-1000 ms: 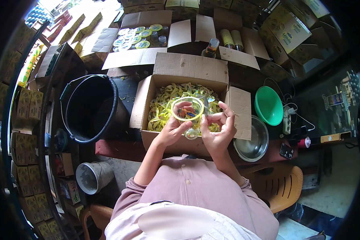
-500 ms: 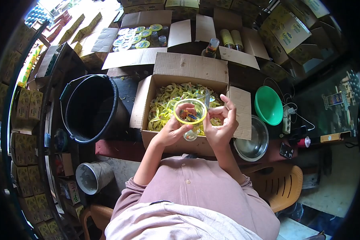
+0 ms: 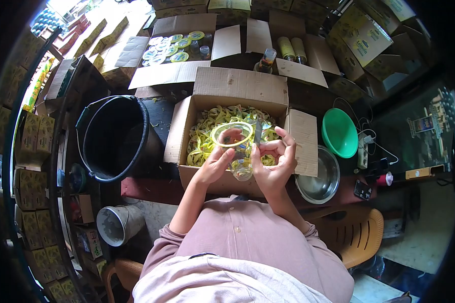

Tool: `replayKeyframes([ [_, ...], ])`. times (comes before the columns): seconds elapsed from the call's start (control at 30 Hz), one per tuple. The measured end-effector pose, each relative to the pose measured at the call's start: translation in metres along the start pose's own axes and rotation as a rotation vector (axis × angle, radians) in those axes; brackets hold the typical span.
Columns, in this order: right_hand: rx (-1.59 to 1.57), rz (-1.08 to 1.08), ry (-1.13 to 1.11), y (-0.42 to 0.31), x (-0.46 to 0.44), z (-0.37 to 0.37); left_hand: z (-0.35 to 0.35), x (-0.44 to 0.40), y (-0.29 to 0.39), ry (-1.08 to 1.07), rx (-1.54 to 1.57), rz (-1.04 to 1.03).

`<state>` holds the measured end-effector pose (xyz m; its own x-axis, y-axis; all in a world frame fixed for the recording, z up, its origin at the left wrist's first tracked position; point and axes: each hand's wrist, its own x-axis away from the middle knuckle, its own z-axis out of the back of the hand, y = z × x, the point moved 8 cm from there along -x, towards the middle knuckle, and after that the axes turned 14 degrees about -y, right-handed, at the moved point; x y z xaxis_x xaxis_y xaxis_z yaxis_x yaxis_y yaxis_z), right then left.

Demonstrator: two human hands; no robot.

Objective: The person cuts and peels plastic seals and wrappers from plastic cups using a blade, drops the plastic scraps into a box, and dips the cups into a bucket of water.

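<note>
My left hand grips a clear plastic cup with a yellow rim, its rounded end tilted down toward me. In my right hand, thumb and fingers pinch a small grey knife, whose blade points up beside the cup's rim. The right fingertips are close to the cup's side; whether they touch it, I cannot tell. Just beyond both hands is an open cardboard box filled with yellow and clear plastic strips. The knife's handle is hidden in my fingers.
A black bucket stands left of the box. On the right are a green basin and a metal bowl. Behind, one carton holds several yellow-rimmed cups, and a bottle stands near another carton.
The cup has moved slightly left and tipped, so more of its clear side shows. My right hand and the knife have shifted slightly left and down with it.
</note>
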<state>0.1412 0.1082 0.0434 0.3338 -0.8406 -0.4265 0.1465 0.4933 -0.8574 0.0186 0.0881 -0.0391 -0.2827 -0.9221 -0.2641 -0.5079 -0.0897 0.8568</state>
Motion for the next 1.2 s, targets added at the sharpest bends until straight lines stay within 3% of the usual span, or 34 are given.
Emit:
replayKeyframes([
  [0.7,0.182,0.05,0.033,-0.007,-0.003,-0.003,0.002,-0.001,0.014,0.032,-0.355,-0.022],
  [1.2,0.03,-0.067,-0.021,0.005,-0.006,0.005,0.008,0.004,-0.001,0.035,-0.189,0.037],
])
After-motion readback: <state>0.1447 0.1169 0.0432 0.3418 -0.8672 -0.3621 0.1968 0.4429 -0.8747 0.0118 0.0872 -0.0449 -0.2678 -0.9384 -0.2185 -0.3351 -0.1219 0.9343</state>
